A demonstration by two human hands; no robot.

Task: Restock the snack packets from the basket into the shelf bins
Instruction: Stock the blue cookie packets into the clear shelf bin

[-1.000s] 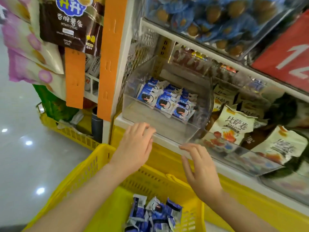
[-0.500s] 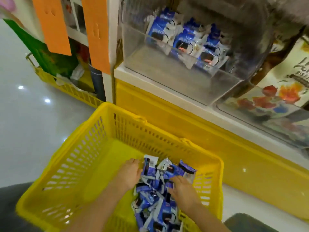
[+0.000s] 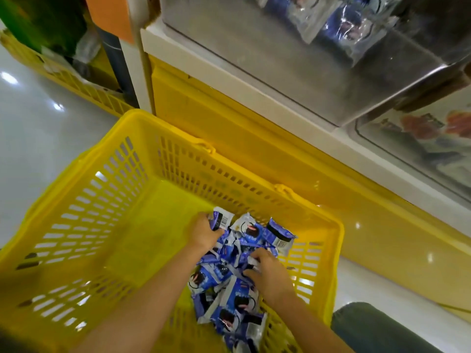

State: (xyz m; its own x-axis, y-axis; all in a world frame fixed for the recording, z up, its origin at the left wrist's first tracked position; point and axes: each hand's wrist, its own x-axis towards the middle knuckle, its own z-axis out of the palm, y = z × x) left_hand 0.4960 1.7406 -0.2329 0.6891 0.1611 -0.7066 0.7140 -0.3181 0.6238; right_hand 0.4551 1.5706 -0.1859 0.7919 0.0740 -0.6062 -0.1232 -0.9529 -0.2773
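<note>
A yellow plastic basket (image 3: 107,200) stands on the floor below the shelf. In its right part lies a heap of blue-and-white snack packets (image 3: 229,296). My left hand (image 3: 204,233) is at the heap's far left edge, fingers curled round a packet (image 3: 221,220) with a barcode. My right hand (image 3: 270,273) lies on the heap's right side, its fingers curled into the packets. Above, a clear shelf bin (image 3: 293,72) holds several of the same packets (image 3: 341,24) at its back.
A white shelf ledge (image 3: 229,72) and a yellow base panel (image 3: 254,138) run behind the basket. Another clear bin (image 3: 420,149) with orange-printed bags sits to the right. A second yellow basket (image 3: 63,75) stands at the far left on the glossy floor. My knee (image 3: 369,329) shows bottom right.
Both hands came down from the bin's front edge into the basket. The view has tilted down and closer. The left hand has since closed round a packet.
</note>
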